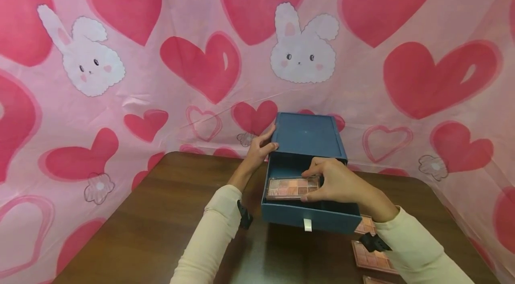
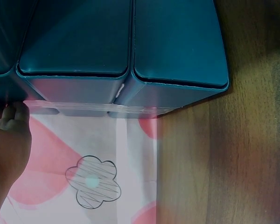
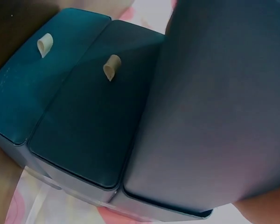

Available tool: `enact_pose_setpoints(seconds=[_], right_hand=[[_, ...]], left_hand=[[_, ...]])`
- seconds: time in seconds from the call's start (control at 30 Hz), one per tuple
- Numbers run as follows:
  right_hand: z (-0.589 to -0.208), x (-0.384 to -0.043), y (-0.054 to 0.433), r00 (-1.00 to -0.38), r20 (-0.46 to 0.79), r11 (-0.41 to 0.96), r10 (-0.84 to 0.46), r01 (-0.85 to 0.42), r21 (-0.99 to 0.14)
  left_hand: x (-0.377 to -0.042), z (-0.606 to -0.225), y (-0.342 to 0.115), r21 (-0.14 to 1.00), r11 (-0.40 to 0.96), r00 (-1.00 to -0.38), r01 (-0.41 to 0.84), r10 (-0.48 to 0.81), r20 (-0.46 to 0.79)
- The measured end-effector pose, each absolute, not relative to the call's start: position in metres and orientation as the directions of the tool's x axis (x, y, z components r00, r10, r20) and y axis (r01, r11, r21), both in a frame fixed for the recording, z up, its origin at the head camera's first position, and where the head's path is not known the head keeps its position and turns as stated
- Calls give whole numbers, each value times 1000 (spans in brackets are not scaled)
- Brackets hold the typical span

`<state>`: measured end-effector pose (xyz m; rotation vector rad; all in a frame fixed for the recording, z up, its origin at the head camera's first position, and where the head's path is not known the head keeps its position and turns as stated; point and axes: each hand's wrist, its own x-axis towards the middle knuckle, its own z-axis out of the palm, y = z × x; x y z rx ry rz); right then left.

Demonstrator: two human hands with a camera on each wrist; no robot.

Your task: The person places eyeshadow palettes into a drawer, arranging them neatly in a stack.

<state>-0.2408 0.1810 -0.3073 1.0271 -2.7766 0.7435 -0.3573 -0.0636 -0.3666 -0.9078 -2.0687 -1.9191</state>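
Note:
An eyeshadow palette (image 1: 287,188) with a clear lid and several pink and brown pans lies tilted inside the pulled-out top drawer (image 1: 307,216) of a blue drawer box (image 1: 307,134). My right hand (image 1: 338,183) pinches the palette's right end, thumb at the near edge and fingers at the far edge. Against the box's left side rests my left hand (image 1: 259,150), its fingers along the upper edge. In the left wrist view, the left hand (image 2: 9,140) touches the side of the box. The right wrist view shows the drawer's underside, and the palette is hidden there.
More palettes (image 1: 372,257) lie on the wooden table (image 1: 181,212) at the right, partly behind my right sleeve. Two lower drawers (image 3: 93,107) are closed, each with a pale pull tab (image 3: 112,66). Behind the table hangs a pink cloth (image 1: 193,15) with hearts and rabbits.

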Motion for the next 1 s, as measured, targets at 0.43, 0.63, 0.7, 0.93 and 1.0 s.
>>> enact_pose_setpoints(seconds=[0.43, 0.63, 0.7, 0.93, 1.0], right_hand=[[-311, -237, 173, -822, 167, 780, -544, -569, -260], [-312, -235, 171, -829, 163, 805, -535, -559, -198], [-312, -235, 170, -828, 165, 808, -536, -559, -184], [-311, -234, 174, -826, 225, 804, -517, -559, -203], [-310, -232, 178, -824, 248, 798, -510, -560, -222]], left_hand=[[-357, -369, -64, 849, 0, -807, 529, 310, 503], [-357, -369, -62, 848, -2, -811, 529, 292, 507], [-356, -369, -62, 848, -3, -811, 529, 290, 507], [-356, -369, -62, 853, 7, -817, 522, 293, 497], [-356, -368, -61, 856, 2, -817, 518, 298, 494]])
